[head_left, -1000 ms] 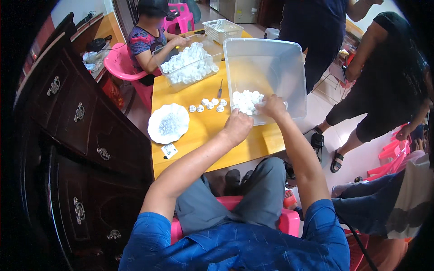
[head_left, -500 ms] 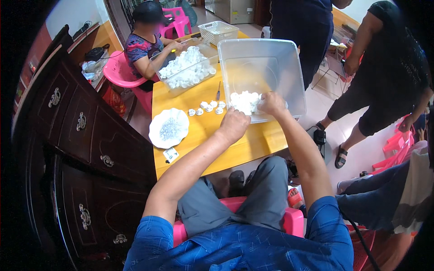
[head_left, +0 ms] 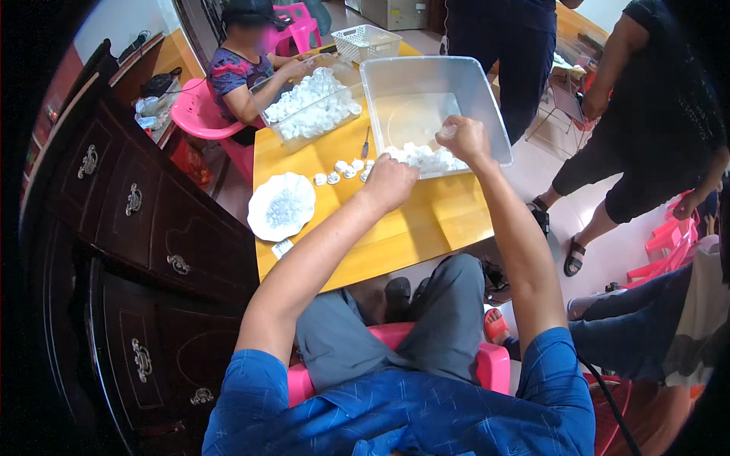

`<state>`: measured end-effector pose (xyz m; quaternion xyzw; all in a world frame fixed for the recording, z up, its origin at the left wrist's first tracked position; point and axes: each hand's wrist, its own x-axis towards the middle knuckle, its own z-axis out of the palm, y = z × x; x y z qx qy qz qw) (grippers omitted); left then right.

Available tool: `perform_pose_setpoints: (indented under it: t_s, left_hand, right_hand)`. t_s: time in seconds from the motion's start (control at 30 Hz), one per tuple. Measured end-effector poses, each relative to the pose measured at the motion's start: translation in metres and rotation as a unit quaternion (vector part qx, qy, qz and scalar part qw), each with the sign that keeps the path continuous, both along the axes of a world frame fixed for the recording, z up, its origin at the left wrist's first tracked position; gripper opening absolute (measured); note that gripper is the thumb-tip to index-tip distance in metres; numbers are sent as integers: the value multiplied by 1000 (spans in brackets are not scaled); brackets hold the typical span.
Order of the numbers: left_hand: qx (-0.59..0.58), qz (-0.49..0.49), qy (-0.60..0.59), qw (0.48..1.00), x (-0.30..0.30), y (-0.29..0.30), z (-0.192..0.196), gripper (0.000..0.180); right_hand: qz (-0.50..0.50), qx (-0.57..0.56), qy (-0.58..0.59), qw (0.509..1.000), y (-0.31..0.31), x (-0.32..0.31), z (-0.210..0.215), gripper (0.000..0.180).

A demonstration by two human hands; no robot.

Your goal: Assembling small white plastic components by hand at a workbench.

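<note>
Yellow table point(head_left: 426, 220) carries a clear bin point(head_left: 426, 91) with a heap of white caps point(head_left: 430, 158) at its near edge. Left hand point(head_left: 390, 181) rests curled at the bin's near rim beside the heap; what it grips I cannot tell. Right hand point(head_left: 462, 137), fisted, hovers over the bin. 1 white plate point(head_left: 280, 206) lies left of the bin.

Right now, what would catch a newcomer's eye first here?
Both hands, left and right, meet at the near edge of a clear plastic bin holding a heap of small white pieces, on a yellow table. Left of them lies a white plate.
</note>
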<state>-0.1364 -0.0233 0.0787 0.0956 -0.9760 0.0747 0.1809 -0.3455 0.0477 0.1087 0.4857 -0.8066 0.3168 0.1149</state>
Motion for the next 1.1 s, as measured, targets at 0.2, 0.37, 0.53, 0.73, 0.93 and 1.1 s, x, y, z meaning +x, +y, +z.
perform_pose_setpoints:
  t_s: [0.2, 0.37, 0.53, 0.73, 0.93, 1.1]
  left_hand:
    - [31, -11, -55, 998, -12, -22, 22, 11]
    - [62, 9, -22, 998, -17, -37, 22, 15]
    - [59, 42, 26, 997, -1, -28, 16, 29]
    - [97, 34, 226, 969, 67, -17, 12, 39]
    - [179, 206, 240, 932, 184, -52, -9, 36]
    - [177, 381, 115, 900, 244, -70, -23, 47]
  right_hand:
    - [40, -96, -106, 989, 19, 18, 26, 35]
    - [55, -148, -141, 977, 42, 53, 26, 44]
    - [76, -189, -175, 963, 55, 70, -15, 38]
    - [91, -152, -71, 982, 66, 83, -83, 28]
    - [114, -78, -20, 990, 77, 99, -114, 28]
    - [133, -86, 60, 986, 80, 110, -115, 33]
